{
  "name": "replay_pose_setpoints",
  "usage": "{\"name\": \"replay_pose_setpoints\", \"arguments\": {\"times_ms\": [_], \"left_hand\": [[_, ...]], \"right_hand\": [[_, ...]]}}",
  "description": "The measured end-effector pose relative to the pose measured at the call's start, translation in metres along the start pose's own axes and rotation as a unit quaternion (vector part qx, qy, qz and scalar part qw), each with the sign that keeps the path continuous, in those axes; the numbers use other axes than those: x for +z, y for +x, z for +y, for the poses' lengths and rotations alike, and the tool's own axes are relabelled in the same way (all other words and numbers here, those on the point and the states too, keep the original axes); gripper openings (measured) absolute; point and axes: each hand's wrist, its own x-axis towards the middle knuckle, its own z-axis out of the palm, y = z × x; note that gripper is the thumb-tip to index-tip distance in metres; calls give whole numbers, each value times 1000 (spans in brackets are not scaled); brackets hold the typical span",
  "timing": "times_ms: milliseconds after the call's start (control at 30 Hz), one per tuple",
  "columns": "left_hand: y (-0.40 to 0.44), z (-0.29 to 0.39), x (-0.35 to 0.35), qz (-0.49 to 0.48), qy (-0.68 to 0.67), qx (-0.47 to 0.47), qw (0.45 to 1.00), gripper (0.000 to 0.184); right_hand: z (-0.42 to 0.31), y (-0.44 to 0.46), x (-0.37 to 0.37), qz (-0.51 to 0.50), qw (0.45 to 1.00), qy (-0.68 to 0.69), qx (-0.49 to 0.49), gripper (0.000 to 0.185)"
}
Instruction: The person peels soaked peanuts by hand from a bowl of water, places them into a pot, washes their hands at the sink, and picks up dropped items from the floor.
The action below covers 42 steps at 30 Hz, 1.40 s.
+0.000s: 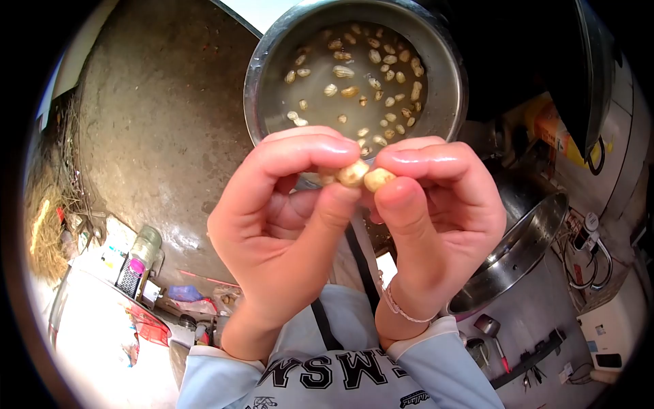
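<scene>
My left hand and my right hand are raised close together in front of the basin, fingertips wet and shining. Between the left thumb and forefinger is a pale peanut. The right thumb and forefinger pinch another pale piece of peanut, right beside the first. Whether the two are halves of one pod I cannot tell. Beyond the hands stands a round metal basin of murky water, in which many unshelled peanuts float.
Bare concrete floor spreads to the left. At right lie a second metal basin and a faucet. A ladle hangs at lower right. Jars and plastic bags crowd the lower left.
</scene>
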Motion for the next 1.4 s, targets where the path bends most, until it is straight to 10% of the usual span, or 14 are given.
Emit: {"name": "replay_pose_setpoints", "arguments": {"times_ms": [367,733,967,1167,1400], "left_hand": [[0,-2,-6,-6,55,46,997,19],[4,0,-14,8,-76,-38,996,20],[-7,16,6,0,-38,8,999,57],[-25,22,57,-93,-70,-25,993,48],[-45,-4,157,-451,60,38,890,42]], "right_hand": [[14,5,-4,-22,970,-176,-168,10],[14,2,6,-58,982,-102,-151,16],[53,14,-18,37,996,76,32,8],[113,10,-45,68,991,-37,110,7],[102,11,-54,0,997,-7,71,3]]}}
